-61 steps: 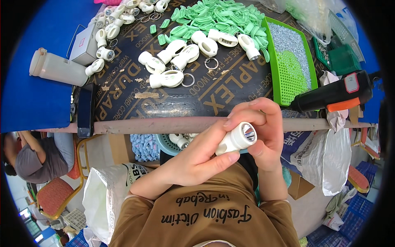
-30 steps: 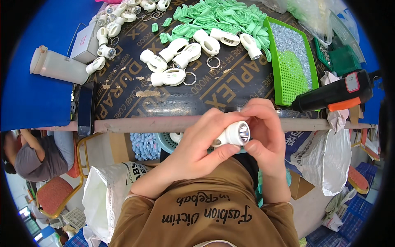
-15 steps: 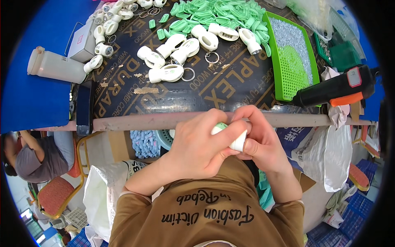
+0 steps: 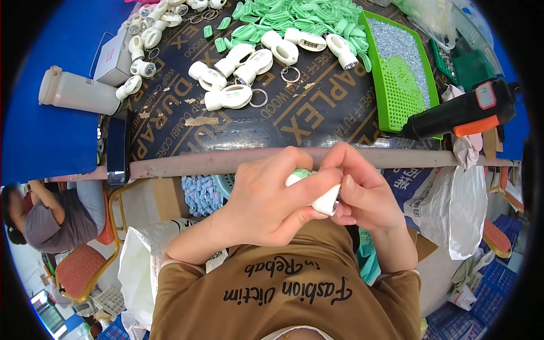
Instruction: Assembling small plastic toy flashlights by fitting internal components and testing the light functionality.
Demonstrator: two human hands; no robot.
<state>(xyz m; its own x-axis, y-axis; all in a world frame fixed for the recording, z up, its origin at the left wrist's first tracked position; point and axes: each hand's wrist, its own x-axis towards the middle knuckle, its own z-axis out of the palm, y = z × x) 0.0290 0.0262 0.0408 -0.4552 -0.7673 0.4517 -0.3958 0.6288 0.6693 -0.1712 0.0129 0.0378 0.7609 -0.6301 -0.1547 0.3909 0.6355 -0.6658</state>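
Observation:
Just in front of the table edge, my left hand (image 4: 266, 198) grips a small white flashlight (image 4: 326, 203) with a light-green part on its upper side. Its thumb and fingers wrap round the body, and the silvery lens end points down and right. My right hand (image 4: 365, 195) is curled at that end, fingertips against or very close to it; whether anything small sits between them is hidden. Beyond my hands, several white keyring flashlights (image 4: 229, 97) lie on the dark tabletop (image 4: 249, 133). Behind these is a heap of green plastic pieces (image 4: 294, 20).
At right, a black power screwdriver (image 4: 453, 116) with an orange trigger lies by a green tray (image 4: 388, 122) of small silvery parts. Leftward are a translucent bottle (image 4: 79, 90), a white box (image 4: 112, 59) and more flashlights (image 4: 152, 37). A person (image 4: 54, 218) sits far left.
My right fingers have shifted slightly off the flashlight's end, and its silvery lens rim now shows. The flashlight has tilted a little further downward. My left hand keeps its grip.

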